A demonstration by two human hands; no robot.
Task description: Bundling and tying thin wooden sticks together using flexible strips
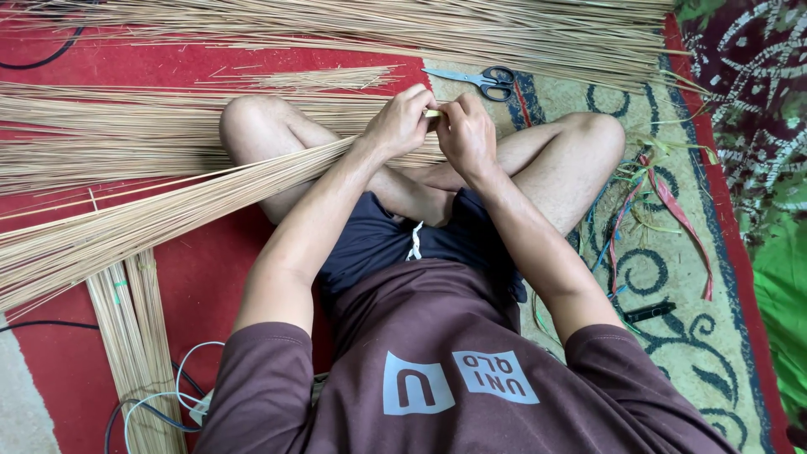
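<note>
A long bundle of thin pale sticks (126, 223) fans out to the left across my lap and the red mat. My left hand (400, 122) is closed around the gathered end of this bundle. My right hand (467, 134) sits right beside it, fingers pinched on a small pale yellow strip (433, 113) at the bundle's end. Both hands meet above my crossed legs.
Grey-handled scissors (483, 81) lie on the mat beyond my hands. More stick piles (378, 29) lie at the back and a tied bundle (134, 336) at left. Coloured plastic strips (660, 202) and a black pen-like object (649, 312) lie at right. Cables (160, 403) run at lower left.
</note>
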